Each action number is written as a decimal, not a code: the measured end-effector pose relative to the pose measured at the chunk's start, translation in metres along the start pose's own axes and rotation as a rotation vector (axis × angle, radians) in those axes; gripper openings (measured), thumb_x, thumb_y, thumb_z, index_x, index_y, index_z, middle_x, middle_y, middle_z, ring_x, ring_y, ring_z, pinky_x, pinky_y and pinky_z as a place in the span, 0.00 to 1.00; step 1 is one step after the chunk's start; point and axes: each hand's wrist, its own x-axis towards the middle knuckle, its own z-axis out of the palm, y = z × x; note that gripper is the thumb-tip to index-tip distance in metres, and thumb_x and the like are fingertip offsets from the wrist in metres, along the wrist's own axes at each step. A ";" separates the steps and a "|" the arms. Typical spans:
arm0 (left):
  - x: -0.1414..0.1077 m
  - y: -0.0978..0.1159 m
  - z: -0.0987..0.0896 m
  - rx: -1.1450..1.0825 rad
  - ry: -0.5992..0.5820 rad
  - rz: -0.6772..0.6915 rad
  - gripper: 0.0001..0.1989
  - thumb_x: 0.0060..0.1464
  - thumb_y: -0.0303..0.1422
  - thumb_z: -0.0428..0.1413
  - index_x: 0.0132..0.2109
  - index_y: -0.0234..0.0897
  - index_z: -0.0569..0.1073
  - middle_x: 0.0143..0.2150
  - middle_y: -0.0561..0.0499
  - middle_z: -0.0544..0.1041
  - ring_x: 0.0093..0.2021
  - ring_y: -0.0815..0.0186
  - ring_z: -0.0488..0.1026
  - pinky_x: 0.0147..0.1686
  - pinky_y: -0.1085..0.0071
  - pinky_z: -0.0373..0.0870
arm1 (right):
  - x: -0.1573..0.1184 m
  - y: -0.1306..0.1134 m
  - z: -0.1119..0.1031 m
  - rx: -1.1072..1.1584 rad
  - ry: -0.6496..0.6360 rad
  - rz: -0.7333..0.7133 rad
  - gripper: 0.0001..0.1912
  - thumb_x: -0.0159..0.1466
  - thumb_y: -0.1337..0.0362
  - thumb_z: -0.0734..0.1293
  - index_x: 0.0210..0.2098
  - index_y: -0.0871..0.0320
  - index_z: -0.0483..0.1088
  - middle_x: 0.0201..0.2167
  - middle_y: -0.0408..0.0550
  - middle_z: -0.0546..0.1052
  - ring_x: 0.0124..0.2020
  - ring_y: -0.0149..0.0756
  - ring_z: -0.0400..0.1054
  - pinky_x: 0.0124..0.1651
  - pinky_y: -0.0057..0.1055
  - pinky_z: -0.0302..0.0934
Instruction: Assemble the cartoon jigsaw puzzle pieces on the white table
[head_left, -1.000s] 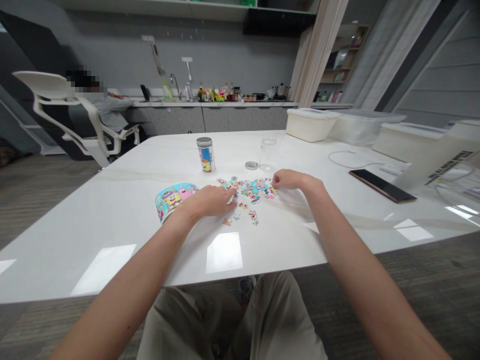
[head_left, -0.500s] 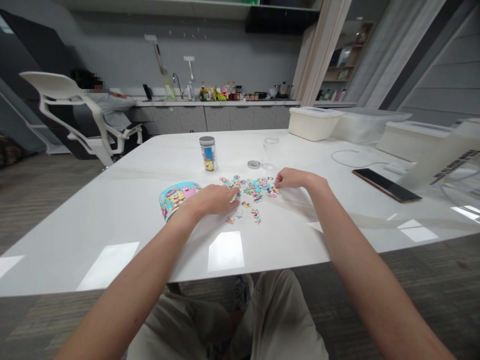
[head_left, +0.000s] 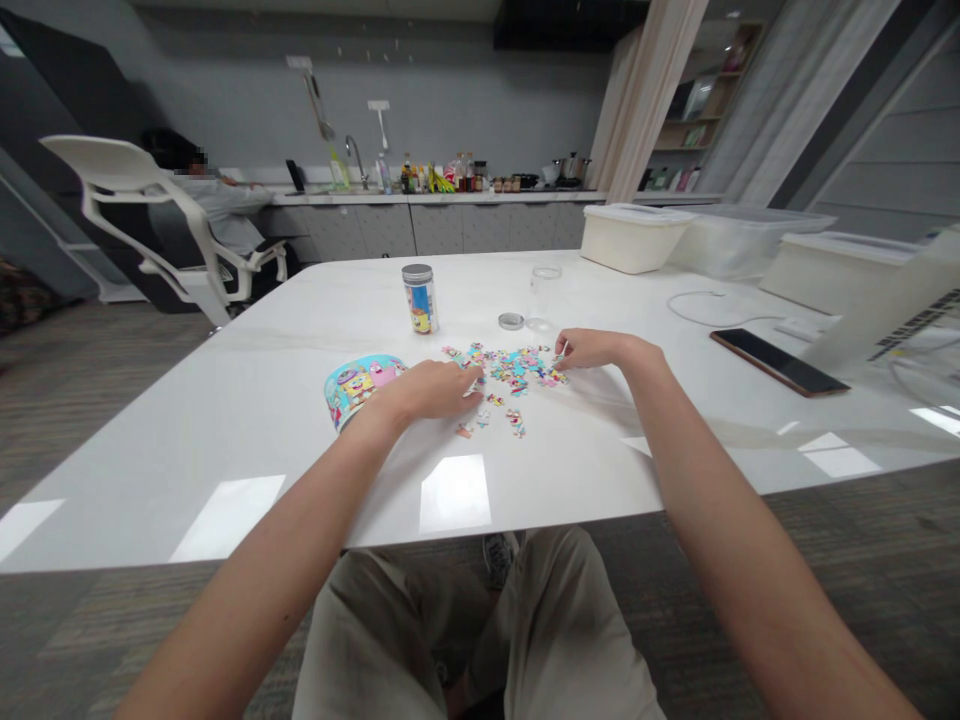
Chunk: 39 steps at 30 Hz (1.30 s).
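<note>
A loose heap of small colourful puzzle pieces [head_left: 514, 367] lies on the white table [head_left: 225, 420]. My left hand [head_left: 431, 390] rests flat at the heap's left edge, fingers touching pieces. My right hand [head_left: 589, 348] sits curled at the heap's right edge, fingertips on the pieces; whether it pinches one I cannot tell. A colourful cartoon picture sheet [head_left: 358, 382] lies curled just left of my left hand. Behind the heap stand a lidded tube with a cartoon label [head_left: 419, 298], an open clear jar [head_left: 545, 296] and its loose metal lid [head_left: 511, 321].
A dark phone [head_left: 778, 361] and a white cable [head_left: 705, 308] lie to the right. White lidded bins [head_left: 634, 236] line the far right edge. A person sits in a white chair [head_left: 150, 220] beyond the table's far left. A kitchen counter [head_left: 435, 195] runs along the back wall.
Both hands stay at the puzzle heap with only small finger shifts. The camera has tilted slightly, so everything sits a little higher in the picture.
</note>
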 end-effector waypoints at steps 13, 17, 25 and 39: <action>0.001 -0.001 0.001 -0.008 0.026 0.020 0.20 0.64 0.41 0.42 0.55 0.37 0.66 0.43 0.40 0.79 0.41 0.55 0.77 0.39 0.64 0.66 | 0.003 -0.013 0.000 0.255 0.251 -0.387 0.07 0.57 0.65 0.67 0.35 0.60 0.72 0.33 0.47 0.78 0.34 0.33 0.70 0.35 0.27 0.60; 0.003 0.000 0.003 0.032 0.153 0.017 0.20 0.65 0.42 0.41 0.56 0.37 0.65 0.42 0.41 0.79 0.40 0.56 0.77 0.37 0.66 0.66 | -0.001 -0.036 0.003 0.502 0.120 -0.579 0.09 0.57 0.67 0.66 0.36 0.60 0.74 0.33 0.47 0.79 0.35 0.32 0.71 0.37 0.27 0.63; 0.004 0.004 0.001 0.084 0.363 -0.033 0.20 0.67 0.40 0.37 0.52 0.34 0.68 0.34 0.42 0.79 0.35 0.55 0.77 0.32 0.66 0.65 | -0.003 -0.053 0.009 0.788 0.068 -0.680 0.08 0.54 0.69 0.68 0.35 0.59 0.69 0.30 0.44 0.77 0.32 0.31 0.72 0.35 0.28 0.66; 0.006 0.002 0.000 -0.004 0.425 -0.127 0.16 0.66 0.37 0.42 0.53 0.37 0.69 0.36 0.42 0.79 0.38 0.55 0.77 0.35 0.66 0.65 | 0.001 -0.054 0.013 0.736 0.138 -0.721 0.09 0.56 0.64 0.69 0.35 0.59 0.68 0.34 0.47 0.78 0.34 0.33 0.73 0.36 0.29 0.65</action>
